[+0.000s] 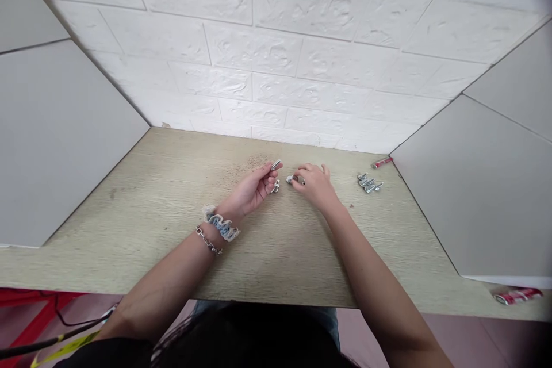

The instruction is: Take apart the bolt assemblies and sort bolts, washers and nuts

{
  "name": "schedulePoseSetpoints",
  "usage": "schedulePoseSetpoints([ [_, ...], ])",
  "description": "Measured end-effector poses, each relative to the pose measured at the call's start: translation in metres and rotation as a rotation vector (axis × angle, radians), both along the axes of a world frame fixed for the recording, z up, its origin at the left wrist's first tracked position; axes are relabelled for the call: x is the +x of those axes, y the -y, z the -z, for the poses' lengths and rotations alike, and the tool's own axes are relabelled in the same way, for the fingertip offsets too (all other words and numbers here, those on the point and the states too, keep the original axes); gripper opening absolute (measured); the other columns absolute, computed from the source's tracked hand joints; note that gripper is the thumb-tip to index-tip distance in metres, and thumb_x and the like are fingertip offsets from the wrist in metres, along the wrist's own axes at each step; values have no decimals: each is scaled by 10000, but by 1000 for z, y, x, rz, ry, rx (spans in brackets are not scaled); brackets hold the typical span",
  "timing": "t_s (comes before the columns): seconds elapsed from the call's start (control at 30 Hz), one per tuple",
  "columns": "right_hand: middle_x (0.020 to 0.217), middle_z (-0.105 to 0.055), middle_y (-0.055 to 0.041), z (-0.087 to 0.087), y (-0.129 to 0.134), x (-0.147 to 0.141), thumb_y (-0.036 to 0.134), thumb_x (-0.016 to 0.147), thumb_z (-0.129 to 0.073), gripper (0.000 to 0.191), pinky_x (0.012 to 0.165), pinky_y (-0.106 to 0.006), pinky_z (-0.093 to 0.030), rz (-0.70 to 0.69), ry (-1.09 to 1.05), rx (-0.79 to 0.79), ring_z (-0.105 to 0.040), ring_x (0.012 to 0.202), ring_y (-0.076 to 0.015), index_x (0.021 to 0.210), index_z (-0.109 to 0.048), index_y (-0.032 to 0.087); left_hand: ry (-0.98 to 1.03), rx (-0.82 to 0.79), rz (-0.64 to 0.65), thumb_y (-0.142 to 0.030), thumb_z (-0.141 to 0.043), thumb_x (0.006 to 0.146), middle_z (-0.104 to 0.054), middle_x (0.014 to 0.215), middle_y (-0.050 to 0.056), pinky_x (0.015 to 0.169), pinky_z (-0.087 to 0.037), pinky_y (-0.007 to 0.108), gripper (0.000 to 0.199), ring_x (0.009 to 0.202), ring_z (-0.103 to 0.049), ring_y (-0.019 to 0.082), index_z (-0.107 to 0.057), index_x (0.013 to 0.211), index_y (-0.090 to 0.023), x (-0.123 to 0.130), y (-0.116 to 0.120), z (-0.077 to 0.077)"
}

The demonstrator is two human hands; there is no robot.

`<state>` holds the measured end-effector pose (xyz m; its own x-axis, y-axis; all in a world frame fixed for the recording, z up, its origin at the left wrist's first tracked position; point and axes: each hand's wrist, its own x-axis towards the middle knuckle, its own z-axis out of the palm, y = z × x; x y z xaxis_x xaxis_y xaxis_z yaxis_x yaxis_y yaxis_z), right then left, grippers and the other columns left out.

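Between the thumb and fingers of my left hand is a silver metal bolt, its end sticking out past the fingertips. Small silver pieces that look like nuts lie on the table right beside those fingers, partly hidden by them. My right hand reaches down to the tabletop with its fingers closed on a small round metal piece, probably a nut; another bit of metal shows under the palm. Farther right, several bolts with wide heads lie in a loose cluster.
A red cylinder like a battery lies at the back right, and another red cylinder near the front right edge. Grey panels flank the wooden table. Behind stands a white brick-patterned wall. Reddish crumbs speckle the wood.
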<state>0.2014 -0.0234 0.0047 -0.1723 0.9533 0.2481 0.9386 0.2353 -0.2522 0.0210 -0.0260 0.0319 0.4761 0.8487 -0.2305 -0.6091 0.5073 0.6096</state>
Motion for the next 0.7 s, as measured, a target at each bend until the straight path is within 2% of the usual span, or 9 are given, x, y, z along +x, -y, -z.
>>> schedulePoseSetpoints([
  [0.27,1016,-596,-55,3,0,-2,320,806,-491,173,988,-553,-149,10,3,-36,-508,982,-221,813,-618,203,-27,-7,-20,-167,-435,890,-543,620,9,460,-466,86,229,485,-509,15,-620,939,-41,0,-1,-1],
  [0.4,1079,-588,-86,-4,4,-4,336,815,-482,235,991,-568,-161,21,-102,34,-505,1027,-247,973,-594,201,-116,29,10,-151,-446,882,-568,627,16,506,-487,110,208,515,-533,29,-620,928,-46,1,-1,1],
  [0.5,1079,-595,-78,-16,11,-8,329,826,-475,256,977,-479,-279,-67,-279,124,-521,1024,-220,1017,-585,199,-163,65,33,-145,-438,884,-585,653,23,516,-482,117,208,530,-535,32,-622,917,-55,2,1,1],
  [0.6,970,-627,-51,-25,18,-12,330,832,-480,220,856,-333,-416,-196,-482,163,-562,931,-168,945,-616,199,-209,120,49,-142,-452,874,-597,684,27,512,-468,113,194,542,-536,32,-628,887,-62,3,2,2],
  [0.7,874,-634,-33,-26,22,-15,314,822,-505,176,771,-278,-445,-226,-588,175,-578,842,-145,860,-635,202,-248,193,86,-158,-492,855,-600,676,26,502,-449,107,174,539,-527,30,-637,820,-69,3,3,1],
])
